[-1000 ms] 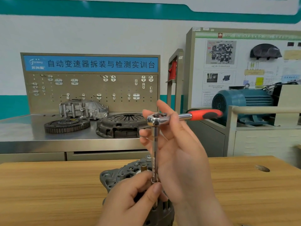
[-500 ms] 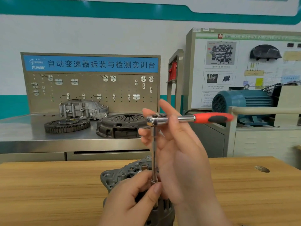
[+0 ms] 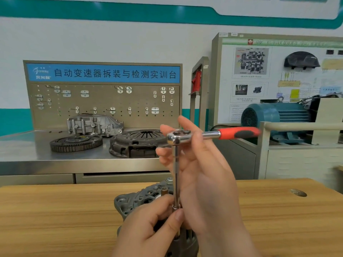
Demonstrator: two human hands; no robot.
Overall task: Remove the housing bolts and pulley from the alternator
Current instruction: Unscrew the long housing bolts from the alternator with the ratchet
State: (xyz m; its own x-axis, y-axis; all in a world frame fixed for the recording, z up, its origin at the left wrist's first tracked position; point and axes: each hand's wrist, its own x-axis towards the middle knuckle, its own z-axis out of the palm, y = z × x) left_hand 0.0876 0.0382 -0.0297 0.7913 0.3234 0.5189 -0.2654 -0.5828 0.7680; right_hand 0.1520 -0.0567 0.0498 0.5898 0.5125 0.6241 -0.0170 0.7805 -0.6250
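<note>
Ratchet (image 3: pixel 213 135), chrome, red-handled: right hand (image 3: pixel 207 182) pinches it; left hand (image 3: pixel 148 230) pinches slim extension (image 3: pixel 176 173).

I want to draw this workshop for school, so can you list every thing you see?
ratchet wrench: one, silver, red and black handle, its bar upright over the alternator
alternator: one, grey, on the wooden table
wooden table: one, light brown, front
steel bench: one, silver, behind the table
flywheel: one, dark, on the bench
clutch cover: one, dark grey, right of the flywheel
metal housing: one, silver, behind the flywheel
pegboard: one, beige with blue sign, at the back of the bench
electric motor: one, blue, right
display board: one, white, behind the motor
left hand: one, pinches the wrench's lower end
right hand: one, holds the wrench's head
</note>
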